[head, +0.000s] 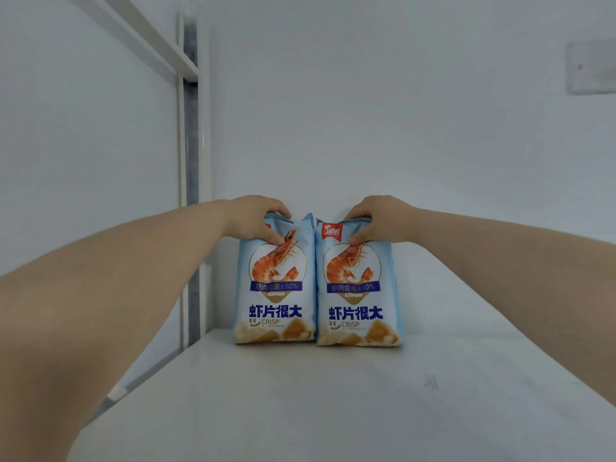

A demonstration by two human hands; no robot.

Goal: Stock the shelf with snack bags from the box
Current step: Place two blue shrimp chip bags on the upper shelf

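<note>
Two light-blue shrimp-crisp snack bags stand upright side by side on the white shelf point(333, 395), touching each other, close to the back wall. My left hand point(256, 218) grips the top of the left bag point(276, 295), thumb on its front and fingers curled over its top edge. In the same way my right hand point(376, 218) grips the top of the right bag point(358, 301). The box is out of view.
A white upright post point(191, 195) and a side panel bound the shelf on the left. The white back wall stands right behind the bags. A pale wall plate point(590, 66) sits at the upper right. Bare shelf surface stretches to the right and toward me.
</note>
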